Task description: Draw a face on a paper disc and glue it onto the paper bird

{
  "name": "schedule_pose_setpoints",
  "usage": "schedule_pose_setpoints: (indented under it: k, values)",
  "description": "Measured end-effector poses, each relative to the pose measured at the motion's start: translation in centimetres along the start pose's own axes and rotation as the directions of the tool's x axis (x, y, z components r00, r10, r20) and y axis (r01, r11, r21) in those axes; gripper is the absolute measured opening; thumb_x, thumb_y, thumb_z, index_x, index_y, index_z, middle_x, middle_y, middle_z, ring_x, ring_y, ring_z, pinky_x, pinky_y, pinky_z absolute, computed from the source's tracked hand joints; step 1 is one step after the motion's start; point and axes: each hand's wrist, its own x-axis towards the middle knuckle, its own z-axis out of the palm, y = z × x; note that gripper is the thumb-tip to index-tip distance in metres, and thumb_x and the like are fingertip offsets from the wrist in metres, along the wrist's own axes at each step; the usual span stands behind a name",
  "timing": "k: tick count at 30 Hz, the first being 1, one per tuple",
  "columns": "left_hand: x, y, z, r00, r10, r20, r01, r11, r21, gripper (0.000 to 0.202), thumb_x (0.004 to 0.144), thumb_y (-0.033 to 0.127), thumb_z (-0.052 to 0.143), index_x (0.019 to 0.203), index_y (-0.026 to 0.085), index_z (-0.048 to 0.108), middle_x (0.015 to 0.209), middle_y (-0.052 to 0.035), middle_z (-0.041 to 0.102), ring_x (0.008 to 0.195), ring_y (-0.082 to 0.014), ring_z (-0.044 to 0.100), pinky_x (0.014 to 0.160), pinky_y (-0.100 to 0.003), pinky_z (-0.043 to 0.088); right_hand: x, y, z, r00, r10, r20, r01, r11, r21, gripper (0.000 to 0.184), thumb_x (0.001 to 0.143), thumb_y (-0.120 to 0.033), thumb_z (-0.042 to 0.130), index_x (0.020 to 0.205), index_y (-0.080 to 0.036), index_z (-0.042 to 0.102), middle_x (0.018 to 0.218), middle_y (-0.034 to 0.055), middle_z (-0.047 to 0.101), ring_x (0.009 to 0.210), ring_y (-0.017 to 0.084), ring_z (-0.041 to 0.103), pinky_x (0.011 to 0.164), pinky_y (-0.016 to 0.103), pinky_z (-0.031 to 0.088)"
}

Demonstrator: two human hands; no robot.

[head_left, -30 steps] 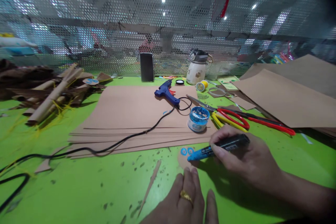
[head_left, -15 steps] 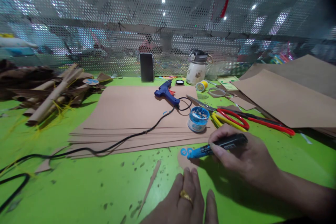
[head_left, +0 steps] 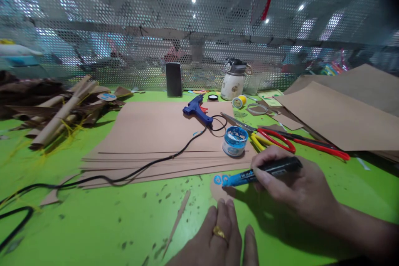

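Pinched in my right hand (head_left: 289,183) is a black marker (head_left: 262,172) with a blue-stained front end. Its tip touches or hovers just over a small round brown paper piece (head_left: 217,191), which bears blue ring marks. My left hand (head_left: 218,235) lies flat with fingers stretched out, a gold ring on one finger, the fingertips at the near edge of that piece. Just beyond stands an open jar of blue paint (head_left: 235,141), smeared around its rim. Right of the jar are scissors with red handles (head_left: 277,139) and a yellow-handled tool (head_left: 260,142).
A blue glue gun (head_left: 198,109) rests on stacked brown paper sheets (head_left: 149,129), its black cord (head_left: 149,168) running left. Rolled paper (head_left: 62,114) is heaped at left. A phone (head_left: 173,80) and a white bottle (head_left: 232,83) stand behind. More sheets (head_left: 339,116) lie at right.
The marker and my right hand have shifted slightly right, and the marker is tilted a little flatter. My left hand stays in place.
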Motion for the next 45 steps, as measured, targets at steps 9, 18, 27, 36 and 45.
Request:
schedule_pose_setpoints:
  k: [9, 18, 27, 36, 45]
  values:
    - [-0.1, -0.1, -0.2, 0.997, 0.035, 0.062, -0.034, 0.999, -0.018, 0.024, 0.088, 0.014, 0.056, 0.112, 0.012, 0.052, 0.097, -0.0097, 0.072, 0.092, -0.0237, 0.067, 0.078, -0.035, 0.048, 0.2, 0.0, -0.1, 1.0, -0.024, 0.011, 0.025, 1.0, -0.011, 0.005, 0.078, -0.017, 0.06, 0.078, -0.022, 0.06, 0.063, -0.0018, 0.058, 0.052, 0.013, 0.054, 0.049, 0.025, 0.046]
    - [0.0, -0.1, -0.7, 0.994, 0.042, 0.1, -0.037, 0.998, -0.047, 0.021, 0.089, 0.008, 0.05, 0.11, 0.012, 0.05, 0.099, -0.0095, 0.072, 0.094, -0.0234, 0.067, 0.078, -0.035, 0.05, -0.4, 0.0, -0.2, 0.996, -0.056, 0.074, 0.061, 0.996, -0.065, 0.006, 0.077, -0.02, 0.063, 0.079, -0.023, 0.059, 0.066, 0.0013, 0.062, 0.056, 0.017, 0.06, 0.048, 0.028, 0.048]
    - [0.3, -0.6, -1.8, 0.978, 0.079, 0.192, -0.066, 0.995, -0.073, 0.025, 0.091, 0.011, 0.049, 0.116, 0.011, 0.051, 0.106, -0.0129, 0.07, 0.101, -0.0246, 0.066, 0.083, -0.036, 0.05, -0.3, -0.4, -0.2, 0.978, -0.196, 0.074, 0.205, 0.968, -0.142, 0.01, 0.076, -0.016, 0.063, 0.076, -0.023, 0.057, 0.065, 0.0008, 0.062, 0.053, 0.016, 0.059, 0.047, 0.028, 0.047]
    - [-0.1, -0.4, -1.1, 0.984, 0.096, 0.153, -0.085, 0.993, -0.077, 0.023, 0.092, 0.014, 0.049, 0.115, 0.011, 0.052, 0.101, -0.013, 0.071, 0.098, -0.0257, 0.066, 0.081, -0.037, 0.05, -0.9, -1.2, -1.4, 0.968, -0.176, -0.182, 0.144, 0.974, -0.176, 0.009, 0.079, -0.017, 0.064, 0.075, -0.024, 0.061, 0.067, 0.0002, 0.064, 0.055, 0.015, 0.06, 0.047, 0.025, 0.047]
    - [-0.5, -0.2, -0.6, 0.998, 0.026, 0.061, -0.024, 0.999, -0.041, 0.02, 0.093, 0.016, 0.048, 0.113, 0.012, 0.052, 0.097, -0.0113, 0.072, 0.093, -0.0228, 0.066, 0.081, -0.037, 0.048, 4.0, -0.7, -3.8, 0.928, 0.069, -0.366, -0.015, 0.989, 0.149, 0.013, 0.084, -0.031, 0.065, 0.085, -0.019, 0.062, 0.055, -0.0021, 0.058, 0.048, 0.013, 0.054, 0.046, 0.026, 0.042]
